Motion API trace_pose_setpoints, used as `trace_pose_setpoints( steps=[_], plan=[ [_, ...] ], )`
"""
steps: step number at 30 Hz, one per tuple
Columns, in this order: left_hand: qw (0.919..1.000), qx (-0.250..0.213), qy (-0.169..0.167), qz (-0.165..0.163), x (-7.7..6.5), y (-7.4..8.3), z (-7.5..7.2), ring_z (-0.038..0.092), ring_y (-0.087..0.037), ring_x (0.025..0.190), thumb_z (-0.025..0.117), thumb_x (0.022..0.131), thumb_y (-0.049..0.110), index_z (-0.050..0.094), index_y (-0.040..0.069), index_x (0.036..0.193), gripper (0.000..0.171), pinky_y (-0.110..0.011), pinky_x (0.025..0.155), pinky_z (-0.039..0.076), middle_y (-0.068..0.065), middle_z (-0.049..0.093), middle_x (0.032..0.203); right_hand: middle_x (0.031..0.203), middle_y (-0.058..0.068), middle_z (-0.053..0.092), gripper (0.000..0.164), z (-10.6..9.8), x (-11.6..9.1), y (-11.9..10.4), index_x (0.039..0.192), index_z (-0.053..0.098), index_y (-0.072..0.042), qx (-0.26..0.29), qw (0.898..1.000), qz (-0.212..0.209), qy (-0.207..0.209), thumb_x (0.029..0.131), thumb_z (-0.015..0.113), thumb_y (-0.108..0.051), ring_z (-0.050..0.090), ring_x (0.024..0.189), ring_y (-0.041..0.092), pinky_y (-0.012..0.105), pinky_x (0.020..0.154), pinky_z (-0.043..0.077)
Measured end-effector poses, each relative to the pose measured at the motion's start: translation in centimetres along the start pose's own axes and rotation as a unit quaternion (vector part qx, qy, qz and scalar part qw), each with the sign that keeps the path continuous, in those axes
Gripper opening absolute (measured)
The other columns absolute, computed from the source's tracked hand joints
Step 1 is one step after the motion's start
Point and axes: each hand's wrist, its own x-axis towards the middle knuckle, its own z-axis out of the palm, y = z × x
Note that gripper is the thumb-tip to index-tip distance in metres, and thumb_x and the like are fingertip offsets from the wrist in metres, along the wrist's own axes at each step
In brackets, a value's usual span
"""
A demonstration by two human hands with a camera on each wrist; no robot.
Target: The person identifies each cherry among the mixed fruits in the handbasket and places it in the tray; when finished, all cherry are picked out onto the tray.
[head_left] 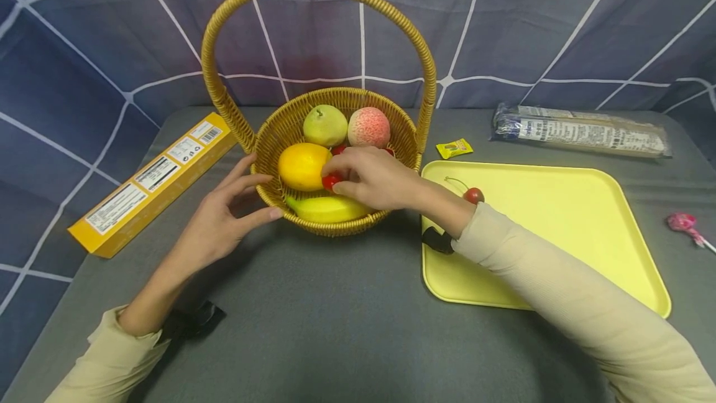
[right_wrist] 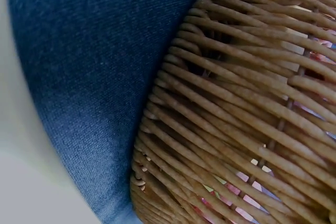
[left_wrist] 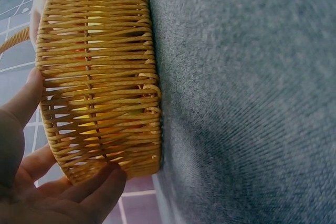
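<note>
A woven basket (head_left: pixel 335 227) with a tall arched handle stands on the grey surface. It holds a mango-like yellow fruit (head_left: pixel 304 166), a green pear (head_left: pixel 325 125), a pink peach (head_left: pixel 369 127), a banana (head_left: pixel 330 209) and other red fruit partly hidden. My right hand (head_left: pixel 380 179) reaches in over the banana and pinches a small round red fruit (head_left: pixel 331 181) beside the yellow fruit. My left hand (head_left: pixel 218 222) touches the basket's left side, its fingers spread. In the left wrist view the thumb (left_wrist: pixel 29 95) meets the rim and fingertips rest against the woven wall.
Right of the basket lies a yellow tray (head_left: pixel 570 235) with a stemmed cherry (head_left: pixel 474 195) near my right sleeve. A yellow candy packet (head_left: pixel 454 148), a long clear package (head_left: pixel 582 132) and a pink lollipop (head_left: pixel 682 222) lie around it. A long orange box (head_left: pixel 153 182) is at left.
</note>
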Motion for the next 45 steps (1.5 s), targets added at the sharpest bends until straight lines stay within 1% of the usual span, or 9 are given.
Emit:
trace_pose_setpoints(
  steps=[6,14,20,23,29,31,35,39,45],
  plan=[
    [1.0,-0.007,0.0,0.002,0.0,0.2,0.0,0.048,-0.043,0.127,0.074,0.091,0.017,0.054,0.002,0.138,0.053,-0.06,0.1,0.044,-0.007,0.016,0.163,0.109,0.005,0.064,0.036,0.0,-0.2,-0.2,0.132,0.063,-0.01,-0.016,1.0,0.001,-0.005,0.096,0.061,-0.015,0.056,0.093,0.019,0.033,0.082,0.048],
    [1.0,-0.003,0.0,0.0,0.0,0.3,-0.1,0.049,-0.042,0.127,0.075,0.09,0.018,0.054,0.003,0.138,0.054,-0.061,0.101,0.042,-0.006,0.016,0.163,0.096,0.001,0.06,0.029,0.1,-0.6,-0.2,0.122,0.07,-0.01,0.008,0.999,0.01,0.034,0.093,0.064,-0.014,0.055,0.084,0.02,0.03,0.071,0.046],
    [1.0,-0.005,-0.002,0.005,0.1,0.2,0.1,0.049,-0.043,0.127,0.074,0.091,0.017,0.054,0.002,0.138,0.054,-0.06,0.1,0.044,-0.008,0.016,0.163,0.088,-0.002,0.062,0.022,-0.3,-1.2,-0.3,0.113,0.072,-0.009,0.028,0.997,-0.01,0.076,0.092,0.069,-0.016,0.054,0.076,0.015,0.028,0.068,0.045],
    [0.9999,-0.009,0.001,0.007,0.1,0.3,0.1,0.05,-0.042,0.126,0.074,0.091,0.015,0.054,0.002,0.138,0.053,-0.059,0.1,0.045,-0.008,0.016,0.163,0.088,-0.002,0.062,0.021,-0.9,-2.0,-0.6,0.113,0.073,-0.009,0.035,0.996,-0.014,0.082,0.093,0.068,-0.015,0.053,0.073,0.013,0.029,0.067,0.045],
    [0.9999,-0.01,0.003,0.008,0.1,0.3,0.0,0.05,-0.043,0.126,0.075,0.09,0.014,0.055,0.001,0.137,0.054,-0.06,0.1,0.044,-0.009,0.016,0.163,0.105,0.0,0.065,0.022,-2.4,-4.6,-1.2,0.114,0.073,-0.012,0.042,0.995,-0.018,0.085,0.093,0.067,-0.012,0.057,0.088,0.016,0.036,0.076,0.049],
    [0.9999,-0.01,0.003,0.009,0.1,0.3,0.0,0.049,-0.044,0.126,0.075,0.09,0.014,0.055,0.001,0.137,0.054,-0.061,0.1,0.044,-0.009,0.016,0.163,0.104,-0.001,0.065,0.022,-3.0,-5.6,-1.3,0.114,0.073,-0.012,0.046,0.994,-0.024,0.091,0.093,0.068,-0.01,0.057,0.09,0.014,0.037,0.076,0.049],
    [0.9999,-0.01,0.004,0.01,0.1,0.3,0.0,0.049,-0.044,0.126,0.075,0.09,0.013,0.055,0.001,0.137,0.053,-0.061,0.1,0.044,-0.01,0.016,0.163,0.101,-0.004,0.066,0.022,-4.0,-7.6,-1.2,0.112,0.074,-0.011,0.051,0.993,-0.027,0.103,0.091,0.07,-0.005,0.055,0.086,0.01,0.032,0.069,0.049],
    [1.0,-0.005,0.003,0.003,0.0,0.3,0.0,0.049,-0.043,0.127,0.075,0.09,0.016,0.054,0.002,0.138,0.054,-0.06,0.1,0.044,-0.008,0.016,0.163,0.102,-0.008,0.067,0.024,-5.0,-9.9,-0.8,0.111,0.074,-0.013,0.037,0.994,-0.011,0.1,0.09,0.071,-0.003,0.057,0.088,0.007,0.029,0.068,0.049],
    [1.0,0.007,0.001,-0.004,0.1,0.3,0.1,0.05,-0.042,0.126,0.074,0.091,0.021,0.054,0.003,0.138,0.054,-0.058,0.101,0.044,-0.006,0.015,0.163,0.102,-0.013,0.064,0.03,-6.4,-13.5,-0.2,0.115,0.072,-0.019,0.017,0.996,0.041,0.077,0.09,0.07,-0.001,0.057,0.085,0.004,0.022,0.067,0.049]
  ],
)
